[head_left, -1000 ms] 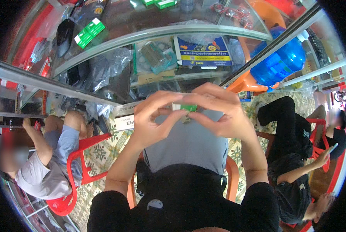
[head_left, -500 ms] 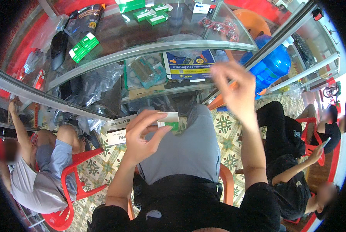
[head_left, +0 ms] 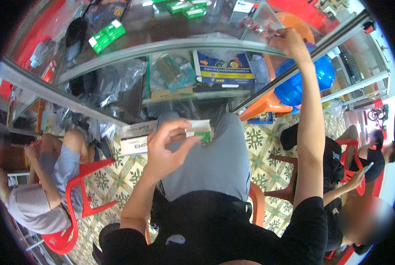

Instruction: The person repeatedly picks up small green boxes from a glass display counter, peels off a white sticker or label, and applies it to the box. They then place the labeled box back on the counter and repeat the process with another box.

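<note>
My left hand (head_left: 169, 148) is closed on a small green-and-white cardboard box (head_left: 201, 133) above my lap. The box has its pale flap standing up, held between thumb and fingers. Out over the right end of the glass counter, my right hand (head_left: 291, 44) has its fingers drawn together beside a cluster of small round red-and-silver pieces (head_left: 256, 27) in clear wrap. Blur hides whether one of them is between the fingertips. More green-and-white boxes (head_left: 193, 9) lie on the counter top, and a joined pair (head_left: 107, 36) sits farther left.
The glass counter's metal edge (head_left: 171, 47) curves in front of me. A blue water jug (head_left: 294, 86) stands on an orange chair (head_left: 261, 106) under my right arm. White cartons (head_left: 135, 145) are by my left knee. Seated people are at both sides, one on a red chair (head_left: 80, 194).
My right hand has moved forward and up to the red-and-silver pieces. The left hand still holds the box over my lap. The person on the left has lowered an arm.
</note>
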